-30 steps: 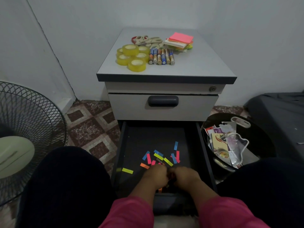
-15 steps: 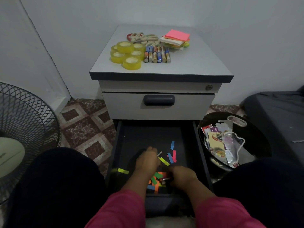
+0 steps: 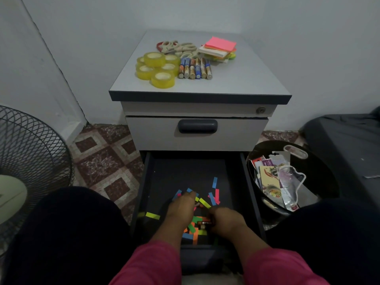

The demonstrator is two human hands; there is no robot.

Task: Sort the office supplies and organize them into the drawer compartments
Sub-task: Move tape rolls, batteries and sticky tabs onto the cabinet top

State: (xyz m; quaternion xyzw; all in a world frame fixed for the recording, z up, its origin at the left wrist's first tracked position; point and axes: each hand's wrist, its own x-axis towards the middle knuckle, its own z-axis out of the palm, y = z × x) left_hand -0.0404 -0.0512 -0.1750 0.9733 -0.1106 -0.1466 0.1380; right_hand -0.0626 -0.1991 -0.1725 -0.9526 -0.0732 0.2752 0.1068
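The bottom drawer [image 3: 185,171] of the grey cabinet stands open, with several coloured paper flags [image 3: 213,194] scattered on its dark floor. My left hand [image 3: 181,205] reaches down among the flags, and its fingertips pinch a small battery-like cylinder [image 3: 197,205]. My right hand [image 3: 225,221] lies near the drawer's front and grips a dark battery with an orange end [image 3: 204,223]. On the cabinet top lie yellow tape rolls [image 3: 158,67], a row of batteries [image 3: 194,68], scissors [image 3: 176,47] and a stack of sticky notes [image 3: 220,48].
The upper drawer, with its handle [image 3: 197,126], is shut. A black bin [image 3: 327,173] holding packaging stands to the right of the open drawer. A floor fan [image 3: 30,151] stands at the left. My knees flank the drawer on both sides.
My left hand moved away from the right one and further into the drawer, onto the flags. My right hand stayed near the front, its battery now showing.
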